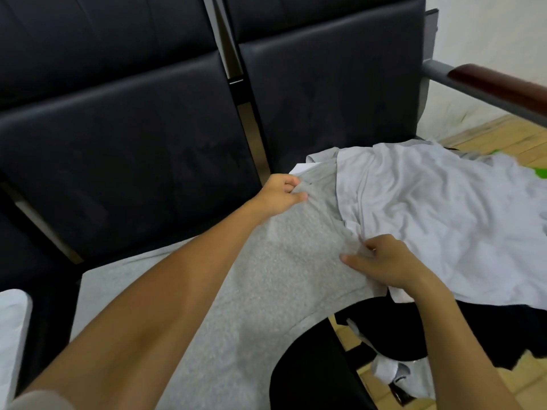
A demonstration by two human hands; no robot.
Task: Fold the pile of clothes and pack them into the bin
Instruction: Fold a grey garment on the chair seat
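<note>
A heather-grey garment (266, 276) lies spread over the dark seat in front of me. My left hand (281, 196) pinches its far edge near the seat gap. My right hand (384, 261) grips the same grey cloth at its right side, where it meets a pale lilac-white shirt (444, 217). That pale shirt is crumpled over the right-hand seat, on top of other clothes. A black garment (414, 327) hangs below it at the seat's front edge. No bin is in view.
Black padded chairs (133, 128) stand in a row with a metal gap between them. A wooden armrest (497, 84) juts out at the upper right. Wooden floor (503, 137) and a white shoe (399, 377) show below; a white object (11, 329) is at the left edge.
</note>
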